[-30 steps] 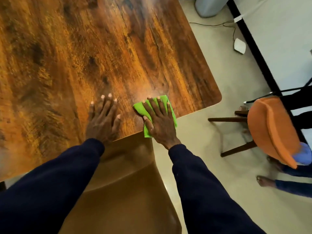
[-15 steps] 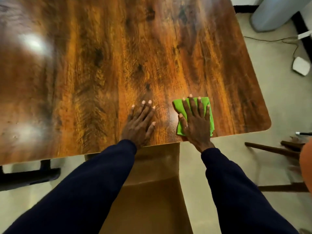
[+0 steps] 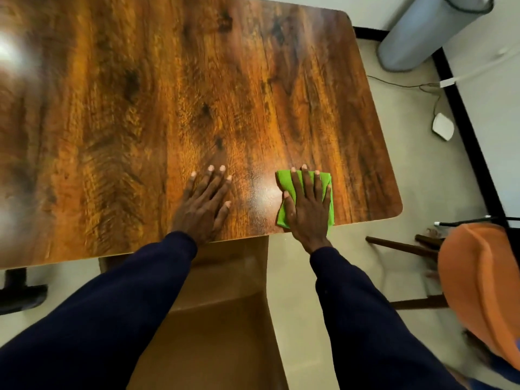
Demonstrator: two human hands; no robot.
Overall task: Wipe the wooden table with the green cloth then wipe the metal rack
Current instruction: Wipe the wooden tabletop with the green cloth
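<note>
While the right hand (image 3: pixel 308 209) lies flat at the near edge, fingers straight and spread, pressing the green cloth (image 3: pixel 325 180) onto the wooden table (image 3: pixel 168 94), the left hand (image 3: pixel 202 204) rests flat and empty just beside it. The cloth's long axis runs away from the body. Most of the tabletop lies ahead and leftward. No metal rack is visible.

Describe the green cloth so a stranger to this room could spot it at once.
Start at the big wooden table. Near its front edge, toward the right corner, the right hand presses flat on the green cloth. It is the only bright green thing there; the left hand beside it rests on bare wood.
</note>
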